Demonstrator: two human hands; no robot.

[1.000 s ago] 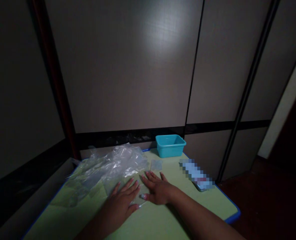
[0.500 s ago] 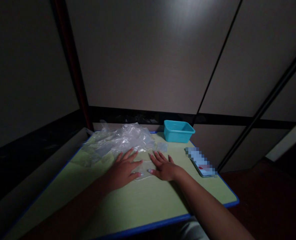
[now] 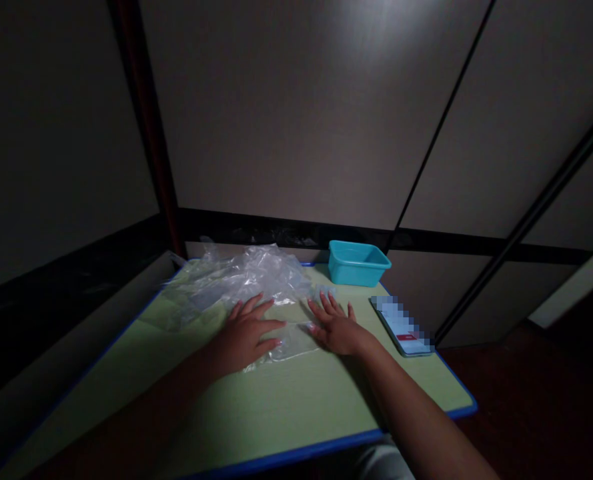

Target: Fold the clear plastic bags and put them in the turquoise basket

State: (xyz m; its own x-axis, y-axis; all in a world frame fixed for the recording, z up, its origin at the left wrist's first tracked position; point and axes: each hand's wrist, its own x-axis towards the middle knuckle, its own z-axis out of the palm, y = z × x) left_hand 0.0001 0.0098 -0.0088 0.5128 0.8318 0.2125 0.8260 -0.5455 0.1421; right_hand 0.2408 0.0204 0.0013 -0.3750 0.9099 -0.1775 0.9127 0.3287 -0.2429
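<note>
A clear plastic bag [image 3: 293,342] lies flat on the pale green table [image 3: 281,407] between my two hands. My left hand [image 3: 246,339] rests over its left part with the fingers spread. At the bag's right end is my right hand [image 3: 339,330], fingers also apart, the thumb near the plastic. Both palms face down, and parts of the bag are hidden under them. Just beyond my hands lies a crumpled heap of clear plastic bags [image 3: 261,273]. A small folded plastic square [image 3: 325,291] shows partly behind my right fingertips.
A turquoise plastic basket [image 3: 359,272] stands at the table's far right corner. To the right of my right hand lies a phone [image 3: 403,327] with its screen lit and partly blurred. Blue edging [image 3: 306,455] runs round the table, and cabinet panels [image 3: 286,133] rise behind it.
My right hand has shifted slightly right and away from my left, widening the gap over the bag. More of the bag's crinkled left edge shows below my left hand.
</note>
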